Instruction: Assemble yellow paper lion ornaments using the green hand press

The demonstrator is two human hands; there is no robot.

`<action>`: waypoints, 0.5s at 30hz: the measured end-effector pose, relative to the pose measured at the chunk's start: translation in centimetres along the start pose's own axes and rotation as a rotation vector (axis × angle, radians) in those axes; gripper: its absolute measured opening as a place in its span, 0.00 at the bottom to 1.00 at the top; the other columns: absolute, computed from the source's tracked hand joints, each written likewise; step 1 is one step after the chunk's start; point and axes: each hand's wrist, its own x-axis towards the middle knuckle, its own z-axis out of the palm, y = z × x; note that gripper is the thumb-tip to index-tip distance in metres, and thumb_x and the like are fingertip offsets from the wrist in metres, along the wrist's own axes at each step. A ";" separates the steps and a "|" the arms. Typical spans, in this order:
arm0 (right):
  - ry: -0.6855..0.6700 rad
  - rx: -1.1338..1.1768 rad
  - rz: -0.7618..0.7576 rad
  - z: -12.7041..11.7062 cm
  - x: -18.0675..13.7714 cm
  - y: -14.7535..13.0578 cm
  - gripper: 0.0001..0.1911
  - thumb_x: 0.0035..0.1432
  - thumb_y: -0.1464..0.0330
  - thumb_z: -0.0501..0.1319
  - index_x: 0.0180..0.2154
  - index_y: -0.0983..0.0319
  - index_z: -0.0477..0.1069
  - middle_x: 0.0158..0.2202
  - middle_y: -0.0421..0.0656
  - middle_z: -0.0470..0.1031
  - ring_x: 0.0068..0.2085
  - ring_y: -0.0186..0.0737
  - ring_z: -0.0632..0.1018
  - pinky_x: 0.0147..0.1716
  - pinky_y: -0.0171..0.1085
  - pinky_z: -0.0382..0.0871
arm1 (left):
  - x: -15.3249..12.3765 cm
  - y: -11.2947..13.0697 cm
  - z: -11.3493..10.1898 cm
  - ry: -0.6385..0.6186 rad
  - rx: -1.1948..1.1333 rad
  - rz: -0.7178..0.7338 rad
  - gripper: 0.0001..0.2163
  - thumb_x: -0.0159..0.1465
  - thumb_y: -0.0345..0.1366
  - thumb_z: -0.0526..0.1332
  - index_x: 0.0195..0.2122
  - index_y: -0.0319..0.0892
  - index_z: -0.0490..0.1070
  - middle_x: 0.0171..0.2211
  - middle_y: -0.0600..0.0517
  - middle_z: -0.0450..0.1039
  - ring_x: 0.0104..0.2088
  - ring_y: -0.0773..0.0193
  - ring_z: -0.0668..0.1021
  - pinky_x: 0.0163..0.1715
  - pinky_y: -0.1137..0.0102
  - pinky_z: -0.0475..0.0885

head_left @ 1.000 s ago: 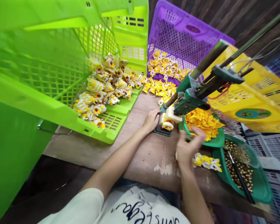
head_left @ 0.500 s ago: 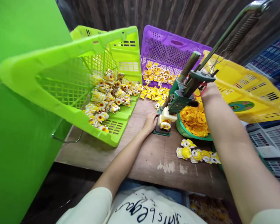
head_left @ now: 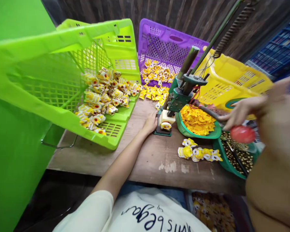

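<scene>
Dark wooden planks behind, worn brown tabletop below. At far left, tipped lime-green crate lying on its side, spilling yellow-and-white toy figures across its lower wall. Behind centre, purple crate with more yellow pieces pouring onto the wood. Mid-table, small green hand press with a cream-and-yellow piece seated on its base, under the ram. Left hand stretched forward, palm down, fingers curled against the left edge of the press base, steadying it; nothing gripped. Just right of the press, green tray of yellow parts; in front of it, short row of finished figures near the tabletop's front edge. Bare wood between that row and the left forearm. At far right, yellow crate, second green tray of brass bits. Right hand raised close to the camera, blurred, fingers loosely bent just above the red knob of the press lever; grip impossible to tell.
</scene>
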 end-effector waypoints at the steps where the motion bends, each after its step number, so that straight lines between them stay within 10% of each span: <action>1: -0.090 -0.049 -0.070 1.2 -1.0 -0.7 0.38 0.58 0.36 0.49 0.13 0.58 0.62 0.13 0.40 0.64 0.21 0.36 0.69 0.35 0.51 0.67 | 0.1 -0.1 0.0 -0.018 0.020 -0.011 0.24 0.65 0.27 0.49 0.62 0.32 0.62 0.61 0.34 0.66 0.62 0.52 0.68 0.62 0.55 0.61; 7: -0.564 -0.461 -0.552 9.1 -5.3 2.8 0.27 0.71 0.56 0.47 0.24 0.60 0.69 0.20 0.41 0.71 0.26 0.39 0.70 0.47 0.45 0.63 | 0.5 -0.3 0.0 -0.102 0.120 -0.043 0.23 0.66 0.29 0.48 0.63 0.39 0.63 0.62 0.39 0.68 0.65 0.50 0.65 0.64 0.46 0.50; 15: -0.496 -0.631 -0.624 15.0 -8.7 7.5 0.17 0.70 0.63 0.52 0.29 0.62 0.68 0.29 0.45 0.74 0.36 0.44 0.71 0.48 0.46 0.56 | 0.1 -0.5 0.8 -0.084 0.179 0.028 0.24 0.66 0.30 0.47 0.64 0.36 0.61 0.64 0.39 0.65 0.65 0.55 0.65 0.64 0.55 0.53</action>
